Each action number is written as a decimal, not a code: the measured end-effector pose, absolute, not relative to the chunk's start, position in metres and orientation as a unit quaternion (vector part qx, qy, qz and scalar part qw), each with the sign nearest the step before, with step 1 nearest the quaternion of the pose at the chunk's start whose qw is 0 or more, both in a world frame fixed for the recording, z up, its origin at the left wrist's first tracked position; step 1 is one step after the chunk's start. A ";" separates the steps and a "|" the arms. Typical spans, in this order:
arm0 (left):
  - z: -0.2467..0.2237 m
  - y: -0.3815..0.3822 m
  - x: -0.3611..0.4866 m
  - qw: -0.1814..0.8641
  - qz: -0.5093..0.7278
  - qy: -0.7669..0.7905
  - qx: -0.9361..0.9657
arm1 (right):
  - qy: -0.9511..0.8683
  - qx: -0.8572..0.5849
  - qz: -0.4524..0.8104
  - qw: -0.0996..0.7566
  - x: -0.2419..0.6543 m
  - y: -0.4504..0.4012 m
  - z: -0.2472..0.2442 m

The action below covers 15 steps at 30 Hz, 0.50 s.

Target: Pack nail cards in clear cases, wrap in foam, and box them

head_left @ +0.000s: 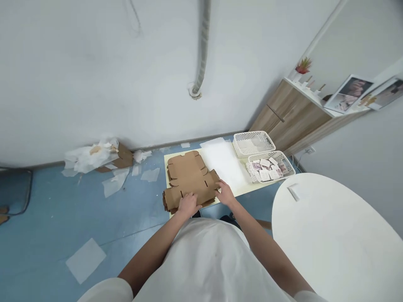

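A stack of flat brown cardboard box blanks (188,174) lies unfolded on the pale yellow table (168,161) before me. My left hand (188,204) rests on the near part of the top blank, fingers stretched over the cardboard beside a dark slot. At the stack's right edge, my right hand (224,193) has its thumb and fingers closed on the side flap of the top blank. Some fingertips of the right hand are hidden by the angle. White sheets (225,161) lie on the table to the right of the stack.
Two white plastic baskets (253,143) stand at the table's right end; the nearer holds several small printed packets (267,168). A round white table (336,235) is at my right. Paper scraps (150,175) and a paper-topped carton (124,157) lie on the blue floor at left.
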<state>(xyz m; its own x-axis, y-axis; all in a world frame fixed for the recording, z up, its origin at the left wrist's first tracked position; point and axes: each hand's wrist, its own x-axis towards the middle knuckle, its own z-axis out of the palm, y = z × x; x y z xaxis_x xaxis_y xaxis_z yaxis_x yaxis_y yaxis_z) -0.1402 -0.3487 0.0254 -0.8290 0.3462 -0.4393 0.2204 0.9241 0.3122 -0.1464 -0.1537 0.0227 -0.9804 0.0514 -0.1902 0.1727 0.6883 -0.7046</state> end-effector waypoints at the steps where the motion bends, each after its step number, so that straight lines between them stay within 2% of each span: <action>1: 0.021 -0.351 -0.140 0.251 0.134 0.948 0.145 | 0.925 0.054 -0.367 0.086 -0.148 -0.157 0.020; 5: 0.009 -0.357 -0.140 0.251 0.182 0.941 0.135 | 0.935 0.031 -0.328 0.127 -0.149 -0.160 0.013; 11: 0.006 -0.363 -0.147 0.260 0.199 0.936 0.126 | 0.948 -0.029 -0.311 0.062 -0.137 -0.171 0.025; 15: 0.011 -0.364 -0.151 0.250 0.186 0.943 0.117 | 0.922 -0.093 -0.338 0.164 -0.131 -0.181 0.027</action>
<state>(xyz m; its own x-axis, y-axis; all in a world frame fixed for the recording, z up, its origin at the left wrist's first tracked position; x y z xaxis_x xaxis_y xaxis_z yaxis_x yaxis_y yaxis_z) -0.1507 -0.3638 0.0108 -0.8481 0.3133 -0.4273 0.1281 0.9038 0.4083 -0.1311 -0.1814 0.0273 -0.9292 -0.2816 -0.2393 -0.0604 0.7545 -0.6535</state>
